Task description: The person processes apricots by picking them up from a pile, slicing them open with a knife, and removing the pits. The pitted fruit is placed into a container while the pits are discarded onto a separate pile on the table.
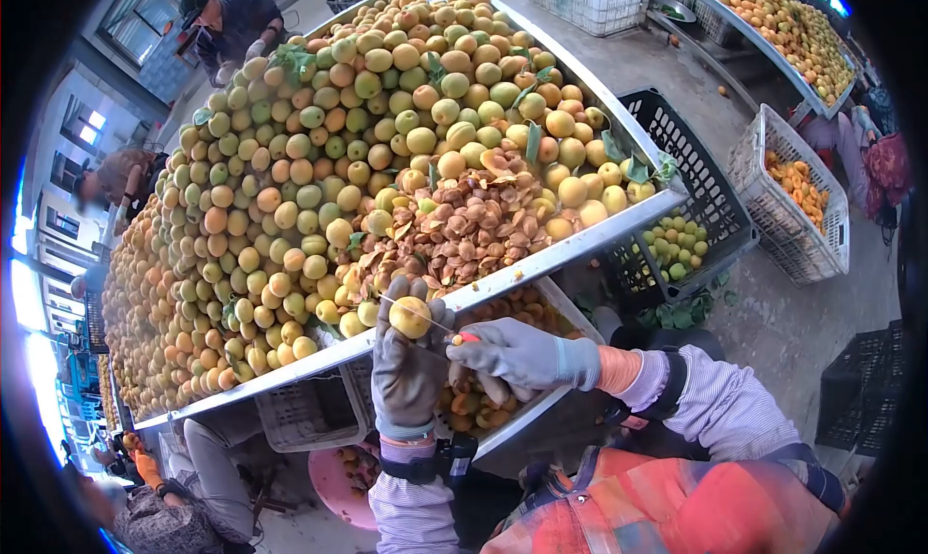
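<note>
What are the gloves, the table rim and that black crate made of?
Gloves on the left hand, holding an apricot, and the right hand, holding a knife: grey knit fabric by the look, matte. Table rim: bare metal, dull sheen. Black crate: likely moulded plastic, open lattice.

Hidden behind the left hand's [406, 365] fingers [389, 307]: the lower half of the apricot [410, 316]. Swallowed by the closed right hand [522, 353]: all of the knife [467, 337] but a red stub of handle and a hairline of blade, too thin to follow across the fruit. Covered by both hands and the bench's [541, 259] near edge: much of the white crate [578, 317] of cut fruit below. Tucked behind the left forearm: part of a pink basin [333, 481]. Cut off by the dark round rim: the bench's far-left end, a black crate [860, 399] on the floor, a crouching person [164, 520]. Too small to tell, stones or skins: the brown heap [464, 227] at the bench's near right corner.
</note>
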`<state>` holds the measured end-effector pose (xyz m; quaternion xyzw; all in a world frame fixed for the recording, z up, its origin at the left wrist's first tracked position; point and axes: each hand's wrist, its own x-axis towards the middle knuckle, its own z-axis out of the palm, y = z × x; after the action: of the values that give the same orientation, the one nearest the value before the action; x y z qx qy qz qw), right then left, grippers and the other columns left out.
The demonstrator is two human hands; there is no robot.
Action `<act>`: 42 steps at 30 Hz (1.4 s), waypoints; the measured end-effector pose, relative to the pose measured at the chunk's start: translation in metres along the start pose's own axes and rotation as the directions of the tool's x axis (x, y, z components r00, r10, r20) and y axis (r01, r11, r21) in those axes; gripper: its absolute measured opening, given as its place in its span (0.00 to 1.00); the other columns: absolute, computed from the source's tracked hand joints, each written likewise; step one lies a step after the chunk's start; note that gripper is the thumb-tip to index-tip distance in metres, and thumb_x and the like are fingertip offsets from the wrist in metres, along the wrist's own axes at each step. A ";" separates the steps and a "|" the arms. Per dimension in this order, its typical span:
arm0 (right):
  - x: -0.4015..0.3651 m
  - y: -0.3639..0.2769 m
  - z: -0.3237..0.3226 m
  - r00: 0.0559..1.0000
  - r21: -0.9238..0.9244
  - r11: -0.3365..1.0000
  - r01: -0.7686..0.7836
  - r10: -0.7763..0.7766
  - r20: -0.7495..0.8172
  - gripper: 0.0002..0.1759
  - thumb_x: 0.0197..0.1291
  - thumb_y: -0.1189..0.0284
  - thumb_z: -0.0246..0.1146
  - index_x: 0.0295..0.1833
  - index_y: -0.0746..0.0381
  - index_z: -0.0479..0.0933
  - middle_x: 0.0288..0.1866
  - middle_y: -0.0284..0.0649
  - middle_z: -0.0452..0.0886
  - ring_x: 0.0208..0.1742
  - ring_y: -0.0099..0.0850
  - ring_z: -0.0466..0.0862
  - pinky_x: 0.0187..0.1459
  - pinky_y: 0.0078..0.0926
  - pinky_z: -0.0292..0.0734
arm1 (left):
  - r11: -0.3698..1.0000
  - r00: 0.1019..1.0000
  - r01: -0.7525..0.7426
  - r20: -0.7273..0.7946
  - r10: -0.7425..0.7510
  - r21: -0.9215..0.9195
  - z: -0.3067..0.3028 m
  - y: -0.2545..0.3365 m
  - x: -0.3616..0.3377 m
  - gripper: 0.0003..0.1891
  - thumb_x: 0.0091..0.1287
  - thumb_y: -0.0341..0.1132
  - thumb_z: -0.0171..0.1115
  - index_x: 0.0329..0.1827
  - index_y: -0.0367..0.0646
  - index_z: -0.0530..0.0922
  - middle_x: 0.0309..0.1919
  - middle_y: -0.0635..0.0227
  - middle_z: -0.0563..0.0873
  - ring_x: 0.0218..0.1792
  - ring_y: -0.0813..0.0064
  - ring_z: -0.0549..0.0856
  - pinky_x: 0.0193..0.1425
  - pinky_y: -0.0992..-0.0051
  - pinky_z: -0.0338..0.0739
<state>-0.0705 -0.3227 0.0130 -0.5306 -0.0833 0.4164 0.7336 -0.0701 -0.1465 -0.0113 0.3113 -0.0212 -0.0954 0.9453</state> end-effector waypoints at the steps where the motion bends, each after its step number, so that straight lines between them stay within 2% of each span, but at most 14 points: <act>1: -0.001 0.002 0.000 1.000 -0.027 0.999 0.021 -0.021 -0.013 0.22 0.65 0.50 0.52 0.38 0.60 0.75 0.14 0.31 0.72 0.09 0.16 0.65 0.11 0.14 0.57 | 1.000 1.000 -0.008 -0.008 0.008 0.002 0.001 -0.001 0.000 0.34 0.63 0.38 0.62 0.70 0.40 0.56 0.64 0.58 0.69 0.59 0.63 0.75 0.66 0.61 0.66; 4: 0.016 0.033 -0.003 0.985 -0.074 0.986 0.147 -0.153 -0.083 0.26 0.64 0.47 0.52 0.39 0.61 0.73 0.22 0.33 0.75 0.15 0.18 0.73 0.13 0.16 0.65 | 1.000 0.996 -0.006 -0.089 0.009 0.030 0.009 -0.007 -0.002 0.33 0.65 0.40 0.60 0.70 0.41 0.57 0.65 0.58 0.68 0.59 0.64 0.75 0.66 0.61 0.67; 7: 0.019 0.040 0.003 0.960 -0.061 0.972 0.227 -0.233 -0.152 0.24 0.64 0.48 0.53 0.39 0.61 0.73 0.25 0.32 0.75 0.15 0.18 0.73 0.14 0.16 0.66 | 0.998 0.996 0.007 -0.086 -0.001 0.066 0.007 -0.013 -0.003 0.32 0.66 0.42 0.58 0.70 0.41 0.57 0.65 0.58 0.67 0.59 0.64 0.75 0.66 0.61 0.67; 11: 0.010 0.016 0.002 0.982 -0.095 0.987 0.131 -0.142 -0.123 0.26 0.65 0.46 0.51 0.39 0.61 0.72 0.20 0.32 0.74 0.14 0.19 0.72 0.13 0.16 0.65 | 0.987 0.997 0.018 -0.081 -0.005 0.160 0.011 -0.013 -0.003 0.35 0.66 0.47 0.57 0.71 0.41 0.55 0.65 0.56 0.66 0.60 0.63 0.74 0.65 0.62 0.68; 13: 0.007 0.011 0.000 0.999 -0.091 0.996 -0.008 0.004 -0.053 0.29 0.64 0.43 0.49 0.39 0.61 0.72 0.14 0.32 0.71 0.12 0.20 0.71 0.12 0.16 0.64 | 0.971 0.998 0.014 -0.063 0.001 0.238 0.019 -0.009 -0.003 0.36 0.66 0.49 0.57 0.71 0.40 0.54 0.65 0.55 0.67 0.60 0.62 0.74 0.65 0.63 0.67; 17: 0.006 0.013 0.001 0.999 -0.080 0.997 0.005 -0.008 -0.041 0.31 0.62 0.40 0.48 0.38 0.61 0.71 0.10 0.32 0.69 0.10 0.20 0.70 0.11 0.16 0.63 | 0.920 0.997 0.075 -0.058 -0.057 0.384 0.015 -0.012 -0.005 0.39 0.65 0.53 0.56 0.71 0.39 0.53 0.62 0.54 0.69 0.62 0.61 0.72 0.65 0.64 0.66; 21: 0.004 0.017 0.002 0.994 -0.065 0.998 0.008 -0.015 -0.108 0.31 0.61 0.40 0.49 0.38 0.61 0.70 0.11 0.32 0.68 0.09 0.20 0.69 0.11 0.15 0.62 | 0.951 0.997 0.050 -0.078 -0.028 0.307 0.019 -0.022 -0.006 0.37 0.67 0.52 0.54 0.70 0.38 0.53 0.60 0.54 0.73 0.62 0.62 0.71 0.65 0.65 0.66; 29: 0.005 0.022 0.006 0.993 -0.020 1.000 0.017 -0.019 -0.117 0.28 0.64 0.44 0.49 0.40 0.61 0.71 0.11 0.31 0.68 0.09 0.19 0.68 0.11 0.15 0.60 | 0.926 0.996 -0.021 -0.068 0.050 0.378 0.010 -0.023 -0.003 0.30 0.68 0.46 0.55 0.67 0.38 0.60 0.57 0.57 0.75 0.59 0.64 0.74 0.64 0.66 0.67; 31: 0.011 0.039 0.015 0.953 0.010 0.992 0.128 -0.120 -0.278 0.25 0.63 0.45 0.52 0.37 0.58 0.74 0.12 0.26 0.66 0.10 0.15 0.65 0.11 0.13 0.56 | 0.968 0.987 0.007 -0.159 0.034 0.250 0.009 -0.023 -0.002 0.30 0.68 0.46 0.54 0.67 0.39 0.61 0.57 0.57 0.76 0.59 0.63 0.75 0.65 0.65 0.67; 32: 0.014 0.045 0.012 0.967 0.023 0.980 0.196 -0.189 -0.173 0.22 0.66 0.51 0.51 0.41 0.61 0.72 0.12 0.29 0.68 0.11 0.18 0.69 0.11 0.15 0.61 | 0.976 0.982 -0.006 -0.184 0.046 0.217 0.004 -0.021 0.001 0.29 0.69 0.47 0.53 0.67 0.41 0.61 0.56 0.59 0.77 0.59 0.62 0.75 0.66 0.63 0.66; 33: 0.012 0.041 0.012 0.966 0.023 0.981 0.195 -0.188 -0.175 0.22 0.66 0.51 0.51 0.41 0.61 0.72 0.12 0.29 0.68 0.11 0.18 0.69 0.11 0.15 0.61 | 0.976 0.982 -0.004 -0.184 0.045 0.216 0.005 -0.021 0.001 0.29 0.69 0.47 0.53 0.67 0.41 0.61 0.56 0.59 0.77 0.59 0.62 0.75 0.66 0.63 0.66; 35: 0.006 0.027 0.012 0.990 0.008 1.000 0.005 -0.004 -0.141 0.21 0.67 0.51 0.51 0.42 0.61 0.72 0.12 0.30 0.69 0.11 0.18 0.70 0.11 0.16 0.61 | 0.985 0.984 0.001 -0.175 0.030 0.173 0.007 -0.022 -0.002 0.28 0.70 0.47 0.51 0.68 0.41 0.61 0.56 0.60 0.77 0.59 0.61 0.76 0.67 0.61 0.65; 37: 0.005 0.025 0.012 0.993 0.018 1.000 0.006 -0.003 -0.121 0.22 0.66 0.50 0.51 0.42 0.61 0.72 0.12 0.31 0.69 0.10 0.19 0.70 0.10 0.16 0.60 | 0.994 0.988 0.014 -0.156 0.003 0.111 0.000 -0.022 -0.001 0.28 0.70 0.47 0.50 0.68 0.42 0.60 0.56 0.59 0.77 0.59 0.60 0.75 0.68 0.60 0.64; 42: 0.002 0.017 0.012 0.989 0.010 1.000 -0.024 0.025 -0.143 0.24 0.64 0.47 0.52 0.40 0.60 0.71 0.12 0.31 0.69 0.10 0.19 0.70 0.10 0.16 0.60 | 0.963 0.992 0.038 -0.128 -0.004 0.266 0.004 -0.014 0.001 0.30 0.69 0.49 0.52 0.69 0.42 0.59 0.55 0.57 0.77 0.59 0.60 0.75 0.66 0.60 0.65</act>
<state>-0.0850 -0.3109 0.0032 -0.5571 -0.0221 0.3864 0.7347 -0.0719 -0.1601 -0.0164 0.4419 0.0292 -0.0816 0.8929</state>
